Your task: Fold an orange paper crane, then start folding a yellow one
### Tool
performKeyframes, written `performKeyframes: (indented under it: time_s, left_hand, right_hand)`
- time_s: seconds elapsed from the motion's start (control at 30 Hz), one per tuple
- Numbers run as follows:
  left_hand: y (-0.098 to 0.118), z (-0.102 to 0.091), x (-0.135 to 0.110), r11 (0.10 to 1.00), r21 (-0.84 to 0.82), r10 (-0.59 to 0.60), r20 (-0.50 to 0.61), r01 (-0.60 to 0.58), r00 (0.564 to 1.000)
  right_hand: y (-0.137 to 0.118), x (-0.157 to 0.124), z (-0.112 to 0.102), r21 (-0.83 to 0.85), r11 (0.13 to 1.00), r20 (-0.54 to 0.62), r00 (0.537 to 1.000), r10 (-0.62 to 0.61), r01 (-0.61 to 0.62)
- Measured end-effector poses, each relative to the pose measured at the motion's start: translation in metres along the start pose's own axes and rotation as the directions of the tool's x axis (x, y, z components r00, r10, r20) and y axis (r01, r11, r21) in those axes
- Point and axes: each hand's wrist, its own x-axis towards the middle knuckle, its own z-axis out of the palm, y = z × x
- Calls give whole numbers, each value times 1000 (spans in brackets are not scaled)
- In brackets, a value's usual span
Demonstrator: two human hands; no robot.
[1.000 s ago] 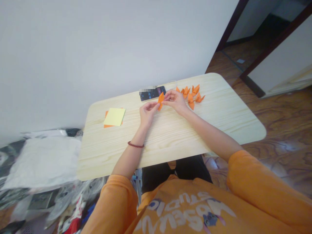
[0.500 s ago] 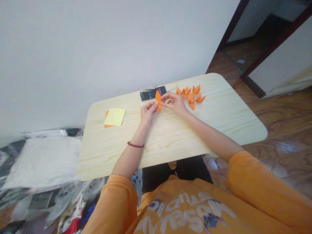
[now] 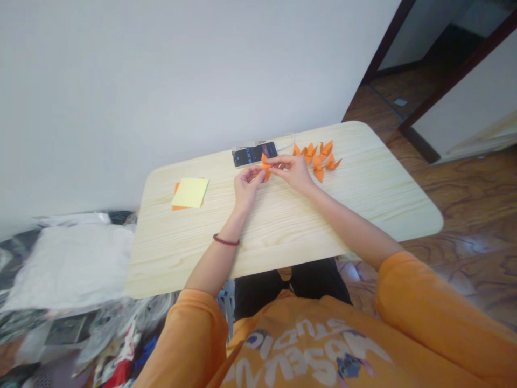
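Between my two hands is a small orange origami crane [image 3: 265, 161], held a little above the table [image 3: 283, 226]. My left hand [image 3: 247, 187] pinches its left side. From the right, my right hand [image 3: 294, 171] grips it between thumb and forefinger, partly covering it. Several finished orange paper cranes [image 3: 318, 167] sit in a cluster just beyond my right hand. Behind the held crane lies a dark phone [image 3: 247, 156] with a lit screen.
A yellow sheet stack [image 3: 191, 192] rests over orange paper [image 3: 176, 207] on the table's left. A white cable [image 3: 287, 144] runs from the phone. The wall [image 3: 181, 81] borders the far edge. Bags and a white bundle [image 3: 72, 264] crowd the floor at left.
The crane has turned and shows less of its length, with its upper point lower. My left fingers have shifted around it; my right hand keeps its pinch.
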Motion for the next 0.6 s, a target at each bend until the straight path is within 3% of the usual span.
performKeyframes:
  time_s: [0.3, 0.6]
  left_hand:
    - [9, 0, -5, 986, 91, 144, -32, -141, 989]
    - [5, -1, -4, 972, 181, 158, -13, -153, 987]
  right_hand:
    - [-3, -2, 0, -159, 980, 51, 992, -113, 120]
    - [-5, -2, -3, -235, 959, 63, 987, -148, 158]
